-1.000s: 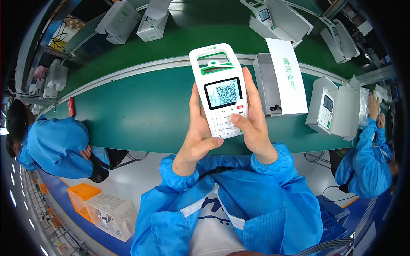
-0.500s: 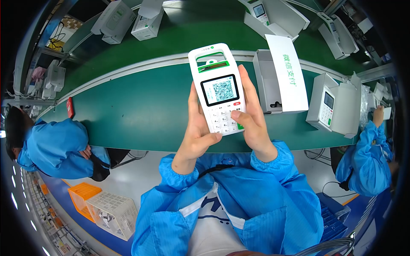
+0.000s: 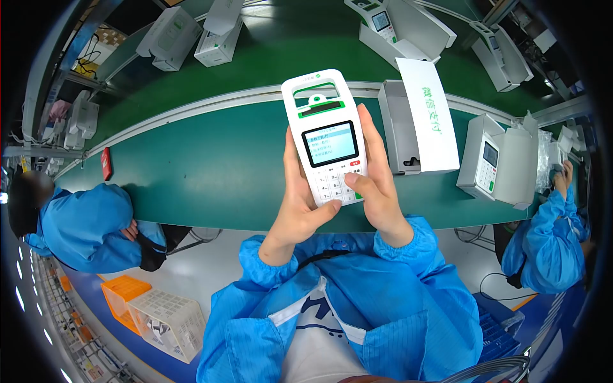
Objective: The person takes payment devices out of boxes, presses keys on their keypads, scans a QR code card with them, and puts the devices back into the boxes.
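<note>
A white payment terminal with green trim and a lit screen showing a text menu is held upright over the green table. My left hand wraps its left side, the thumb on the bottom corner of the keypad. Along the right side lies my right hand, its fingers behind the device and its thumb on the keypad. Right of the device stands an open white box, its lid printed with green characters. The fingertips behind the terminal are hidden.
Another open box with a terminal stands at the right. More boxes are beyond the metal rail. A red object lies at the left. Co-workers in blue sit left and right. Crates stand on the floor.
The terminal's screen has changed from a QR code to a text menu. My left thumb has shifted slightly right along the keypad's bottom. The right co-worker's hands have moved.
</note>
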`<state>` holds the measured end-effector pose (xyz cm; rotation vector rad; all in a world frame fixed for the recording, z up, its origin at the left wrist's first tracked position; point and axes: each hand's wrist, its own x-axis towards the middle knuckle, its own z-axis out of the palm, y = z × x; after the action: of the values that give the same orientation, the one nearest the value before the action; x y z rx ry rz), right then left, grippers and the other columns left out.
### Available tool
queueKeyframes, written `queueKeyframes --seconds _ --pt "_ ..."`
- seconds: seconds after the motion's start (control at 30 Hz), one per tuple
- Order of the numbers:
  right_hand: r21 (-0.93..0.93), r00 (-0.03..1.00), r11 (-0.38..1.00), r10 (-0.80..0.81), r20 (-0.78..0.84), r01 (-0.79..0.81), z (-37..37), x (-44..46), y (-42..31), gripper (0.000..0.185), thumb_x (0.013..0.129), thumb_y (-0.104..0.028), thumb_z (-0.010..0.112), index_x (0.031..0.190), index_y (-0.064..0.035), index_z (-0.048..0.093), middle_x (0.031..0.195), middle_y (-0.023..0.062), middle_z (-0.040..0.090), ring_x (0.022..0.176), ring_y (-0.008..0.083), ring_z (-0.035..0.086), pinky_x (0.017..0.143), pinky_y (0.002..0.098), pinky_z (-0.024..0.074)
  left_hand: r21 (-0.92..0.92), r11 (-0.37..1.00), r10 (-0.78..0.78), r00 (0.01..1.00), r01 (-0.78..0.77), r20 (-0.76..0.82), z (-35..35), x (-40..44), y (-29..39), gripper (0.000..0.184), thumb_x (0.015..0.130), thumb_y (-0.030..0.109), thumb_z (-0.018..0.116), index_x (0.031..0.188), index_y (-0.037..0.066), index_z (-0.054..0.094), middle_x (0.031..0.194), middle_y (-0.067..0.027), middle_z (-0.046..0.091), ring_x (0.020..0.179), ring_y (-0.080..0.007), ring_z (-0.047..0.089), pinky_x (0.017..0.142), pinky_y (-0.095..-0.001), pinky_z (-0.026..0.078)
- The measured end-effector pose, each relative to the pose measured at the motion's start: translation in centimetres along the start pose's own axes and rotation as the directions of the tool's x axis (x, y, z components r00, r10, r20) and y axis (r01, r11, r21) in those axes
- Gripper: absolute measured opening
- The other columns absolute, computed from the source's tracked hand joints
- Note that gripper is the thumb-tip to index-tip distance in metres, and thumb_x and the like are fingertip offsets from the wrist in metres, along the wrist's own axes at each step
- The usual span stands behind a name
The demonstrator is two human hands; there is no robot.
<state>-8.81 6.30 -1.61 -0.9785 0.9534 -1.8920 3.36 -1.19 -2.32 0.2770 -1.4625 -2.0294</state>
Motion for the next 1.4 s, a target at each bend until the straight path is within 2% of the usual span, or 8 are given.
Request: queueKeyframes --seconds 0.37,0.47,0.57,0.67,0.77,0.8,1.07,1.4 --pt "-0.034 1.0 0.999 -0.01 0.005 0.01 -0.1 -0.1 0.6 0.082 0.081 0.005 0.045 0.152 -0.0009 0.004 0.155 0.0175 0.017 0.144 0.0255 0.019 0.115 0.0366 0.0175 0.031 0.999 -0.021 1.0 0.022 -0.012 0.1 -0.1 0.3 0.111 0.065 -0.011 0.05 0.15 0.012 -0.018 0.151 -0.0173 0.02 0.14 -0.0323 0.028 0.108 -0.0444 0.036" --pt "-0.079 1.0 0.997 0.006 0.0 -0.006 -0.2 0.0 0.7 0.082 0.081 0.006 0.044 0.152 -0.0009 0.004 0.155 0.0177 0.018 0.144 0.0259 0.019 0.115 0.0365 0.0174 0.028 0.999 0.039 0.999 -0.039 0.0 0.5 -0.1 0.2 0.111 0.067 -0.009 0.052 0.149 0.012 -0.019 0.152 -0.0176 0.02 0.14 -0.0328 0.028 0.109 -0.0456 0.034" --pt "-0.019 1.0 0.999 0.028 0.009 -0.028 0.2 0.2 0.5 0.083 0.081 0.006 0.044 0.152 -0.0009 0.004 0.155 0.0176 0.019 0.143 0.026 0.02 0.115 0.0363 0.0168 -0.026 0.999 0.023 1.0 -0.023 -0.005 -0.1 -0.2 0.4 0.111 0.068 -0.007 0.055 0.15 0.012 -0.019 0.152 -0.0179 0.02 0.141 -0.0331 0.027 0.11 -0.0464 0.032" --pt "-0.024 0.999 0.999 0.024 0.034 -0.023 0.0 0.4 0.5 0.089 0.075 0.008 0.045 0.152 -0.0013 0.003 0.156 0.0172 0.017 0.144 0.026 0.019 0.115 0.0363 0.0157 -0.028 0.999 0.016 0.999 -0.017 -0.029 -0.4 -0.1 0.6 0.11 0.069 -0.004 0.059 0.151 0.011 -0.013 0.151 -0.0179 0.021 0.141 -0.033 0.027 0.11 -0.0463 0.032" --pt "0.185 0.994 0.981 0.03 0.108 -0.05 -0.7 0.4 1.0 0.096 0.068 0.009 0.045 0.153 -0.002 0.001 0.157 0.0169 0.015 0.145 0.0261 0.017 0.116 0.0369 0.0138 -0.074 0.997 -0.009 0.999 0.005 -0.054 -0.7 -0.2 1.0 0.11 0.069 -0.001 0.061 0.151 0.01 -0.01 0.151 -0.0175 0.023 0.141 -0.0326 0.027 0.11 -0.0462 0.032" --pt "0.196 0.993 0.979 0.038 0.116 -0.06 -0.7 0.4 0.9 0.098 0.066 0.009 0.045 0.153 -0.0021 0.001 0.157 0.0168 0.015 0.145 0.0261 0.015 0.117 0.0371 0.0132 -0.095 0.995 -0.02 0.998 0.014 -0.06 -0.8 -0.2 1.0 0.11 0.069 0.0 0.062 0.151 0.01 -0.009 0.151 -0.0174 0.023 0.141 -0.0325 0.027 0.111 -0.0461 0.033" --pt "0.226 0.988 0.966 0.099 0.118 -0.124 -0.6 0.5 0.6 0.102 0.062 0.009 0.043 0.153 -0.003 0.0 0.157 0.0168 0.013 0.146 0.0261 0.012 0.118 0.0374 0.0103 -0.107 0.994 -0.037 0.996 0.029 -0.078 -0.9 -0.2 1.0 0.111 0.066 0.0 0.062 0.152 0.01 -0.008 0.15 -0.0169 0.024 0.141 -0.0317 0.027 0.111 -0.0456 0.033" --pt "0.204 0.988 0.974 0.072 0.135 -0.099 -0.7 0.6 0.5 0.102 0.062 0.01 0.042 0.153 -0.0033 -0.002 0.157 0.017 0.013 0.147 0.0266 0.012 0.118 0.0375 0.01 -0.125 0.991 -0.06 0.995 0.05 -0.074 -1.0 0.0 1.0 0.112 0.066 0.001 0.063 0.151 0.011 -0.009 0.15 -0.0174 0.023 0.141 -0.0327 0.027 0.11 -0.047 0.034"
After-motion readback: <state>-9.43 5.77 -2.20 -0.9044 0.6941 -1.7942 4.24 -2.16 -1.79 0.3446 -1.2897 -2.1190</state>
